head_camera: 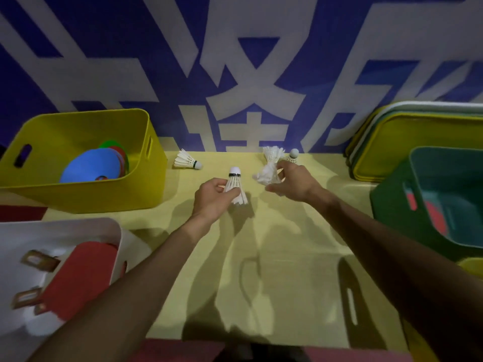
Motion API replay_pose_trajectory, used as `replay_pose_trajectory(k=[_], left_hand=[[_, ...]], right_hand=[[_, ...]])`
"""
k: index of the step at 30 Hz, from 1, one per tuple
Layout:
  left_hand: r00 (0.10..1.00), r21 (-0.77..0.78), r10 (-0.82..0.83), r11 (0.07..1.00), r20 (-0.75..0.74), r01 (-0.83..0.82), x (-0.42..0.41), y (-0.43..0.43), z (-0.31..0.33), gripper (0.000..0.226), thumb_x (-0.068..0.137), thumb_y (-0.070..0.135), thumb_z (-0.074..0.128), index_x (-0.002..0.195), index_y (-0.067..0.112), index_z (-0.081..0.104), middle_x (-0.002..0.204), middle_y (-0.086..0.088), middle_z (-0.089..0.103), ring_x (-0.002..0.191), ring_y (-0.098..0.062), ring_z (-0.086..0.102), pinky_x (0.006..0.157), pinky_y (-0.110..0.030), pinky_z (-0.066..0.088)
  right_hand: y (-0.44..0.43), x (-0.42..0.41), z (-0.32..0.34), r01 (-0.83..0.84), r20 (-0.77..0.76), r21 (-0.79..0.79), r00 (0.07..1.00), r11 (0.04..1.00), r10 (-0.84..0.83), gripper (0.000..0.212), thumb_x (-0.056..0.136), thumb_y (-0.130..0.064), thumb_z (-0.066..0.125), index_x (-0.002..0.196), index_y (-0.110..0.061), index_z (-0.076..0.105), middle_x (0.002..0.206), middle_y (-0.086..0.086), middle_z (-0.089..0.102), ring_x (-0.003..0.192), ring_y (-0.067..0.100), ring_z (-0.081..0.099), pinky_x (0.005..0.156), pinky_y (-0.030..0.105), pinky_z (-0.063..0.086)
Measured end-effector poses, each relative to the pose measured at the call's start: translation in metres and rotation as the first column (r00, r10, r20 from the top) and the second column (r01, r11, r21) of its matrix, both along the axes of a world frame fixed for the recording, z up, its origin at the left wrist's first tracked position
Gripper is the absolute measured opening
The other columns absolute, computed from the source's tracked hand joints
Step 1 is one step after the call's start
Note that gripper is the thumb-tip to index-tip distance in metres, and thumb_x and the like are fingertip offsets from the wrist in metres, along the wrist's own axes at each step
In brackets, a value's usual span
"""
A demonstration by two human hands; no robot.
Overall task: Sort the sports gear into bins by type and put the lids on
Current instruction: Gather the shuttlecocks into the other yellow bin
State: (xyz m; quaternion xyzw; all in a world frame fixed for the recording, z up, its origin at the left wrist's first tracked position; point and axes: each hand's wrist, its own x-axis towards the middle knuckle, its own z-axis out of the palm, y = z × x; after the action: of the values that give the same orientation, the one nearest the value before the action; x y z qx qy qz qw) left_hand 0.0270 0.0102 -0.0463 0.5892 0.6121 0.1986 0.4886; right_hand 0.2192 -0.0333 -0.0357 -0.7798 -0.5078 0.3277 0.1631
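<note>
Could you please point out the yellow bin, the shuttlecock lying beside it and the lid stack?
yellow bin [86,197]: head view, front wall.
shuttlecock beside the bin [186,161]: head view, feathers.
lid stack [431,134]: head view, top lid's face.

**Setting:** indoor sports venue or club equipment corner; the exact kind cannot be told.

**Evidence:**
- wall [235,61] painted blue with oversized white lettering
- desk [274,257] under a pale yellow cloth, set against that wall
- open plastic storage: yellow bin [91,197], white bin [65,223], green bin [392,210]
- contents: flat coloured marker discs [91,165], red bats [86,270]
- feather shuttlecocks [187,160] on the cloth
- stack of lids [371,152] at right rear
</note>
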Motion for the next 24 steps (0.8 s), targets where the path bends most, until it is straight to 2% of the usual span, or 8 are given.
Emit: replay_pose_trajectory(k=[2,4,8,11,15,17,20,24], left_hand=[[0.995,0.019,-0.003,1.000,0.097,0.001,0.008,-0.017,0.024,0.025,0.081,0.032,0.072,0.103,0.023,0.064,0.091,0.006,0.063,0.082,-0.012,0.062,0.069,-0.026,0.050],[0.985,0.027,-0.039,0.999,0.168,0.035,0.020,-0.035,0.045,0.025,0.082,0.035,0.071,0.103,0.024,0.065,0.098,0.003,0.065,0.091,-0.013,0.063,0.083,-0.031,0.051],[0.957,0.054,-0.105,0.994,0.272,0.094,0.054,-0.077,0.079,0.025,0.081,0.034,0.071,0.104,0.025,0.066,0.101,0.001,0.068,0.096,-0.015,0.064,0.088,-0.032,0.050],[0.948,0.063,-0.105,0.994,0.302,0.090,0.085,-0.118,0.094,0.026,0.081,0.029,0.072,0.106,0.024,0.065,0.102,0.002,0.064,0.093,-0.014,0.064,0.086,-0.031,0.053],[0.915,0.065,-0.141,0.990,0.377,0.126,0.136,-0.181,0.106,0.028,0.083,0.022,0.071,0.110,0.015,0.065,0.094,0.003,0.061,0.084,-0.010,0.063,0.076,-0.021,0.054],[0.906,0.074,-0.180,0.984,0.382,0.163,0.161,-0.212,0.107,0.027,0.084,0.021,0.069,0.110,0.015,0.065,0.091,0.006,0.060,0.081,-0.007,0.062,0.075,-0.020,0.053],[0.905,0.096,-0.286,0.958,0.314,0.270,0.192,-0.254,0.104,0.026,0.086,0.024,0.068,0.110,0.017,0.063,0.094,0.007,0.062,0.083,-0.005,0.063,0.078,-0.021,0.050],[0.867,0.056,-0.451,0.891,0.214,0.450,0.219,-0.295,0.093,0.025,0.086,0.027,0.068,0.109,0.023,0.060,0.098,0.002,0.066,0.089,-0.011,0.064,0.082,-0.026,0.049]], right_hand=[[-0.018,0.006,0.026,0.003,-0.010,0.043,1.000,0.999,-0.003,0.059,0.083,-0.029,0.071,0.133,-0.011,0.044,0.102,0.001,0.060,0.072,0.007,0.056,0.055,0.017,0.041],[-0.037,0.018,0.049,-0.002,-0.016,0.074,1.000,0.997,0.004,0.057,0.082,-0.029,0.071,0.130,-0.013,0.045,0.097,-0.003,0.059,0.071,0.006,0.054,0.053,0.017,0.038],[-0.084,0.056,0.080,0.069,-0.088,0.136,0.994,0.988,-0.057,0.055,0.078,-0.035,0.075,0.124,-0.019,0.049,0.100,-0.003,0.065,0.079,0.013,0.066,0.069,0.032,0.056],[-0.132,0.094,0.091,0.122,-0.180,0.162,0.979,0.979,-0.092,0.060,0.076,-0.033,0.077,0.126,-0.016,0.049,0.096,-0.001,0.065,0.080,0.016,0.069,0.078,0.041,0.059],[-0.207,0.145,0.103,0.160,-0.289,0.177,0.952,0.971,-0.104,0.052,0.078,-0.024,0.077,0.120,-0.014,0.049,0.089,0.002,0.066,0.073,0.015,0.069,0.061,0.020,0.054],[-0.245,0.169,0.109,0.128,-0.282,0.164,0.956,0.978,-0.078,0.050,0.080,-0.023,0.075,0.121,-0.014,0.048,0.093,0.002,0.064,0.074,0.013,0.067,0.060,0.014,0.051],[-0.298,0.206,0.110,0.135,-0.348,0.134,0.934,0.982,-0.081,0.053,0.080,-0.016,0.075,0.126,-0.011,0.049,0.105,0.014,0.066,0.083,0.024,0.069,0.076,0.035,0.059],[-0.356,0.245,0.101,0.141,-0.325,0.054,0.939,0.989,-0.116,0.045,0.082,-0.007,0.071,0.122,-0.003,0.049,0.087,0.017,0.063,0.070,0.021,0.064,0.067,0.033,0.055]])
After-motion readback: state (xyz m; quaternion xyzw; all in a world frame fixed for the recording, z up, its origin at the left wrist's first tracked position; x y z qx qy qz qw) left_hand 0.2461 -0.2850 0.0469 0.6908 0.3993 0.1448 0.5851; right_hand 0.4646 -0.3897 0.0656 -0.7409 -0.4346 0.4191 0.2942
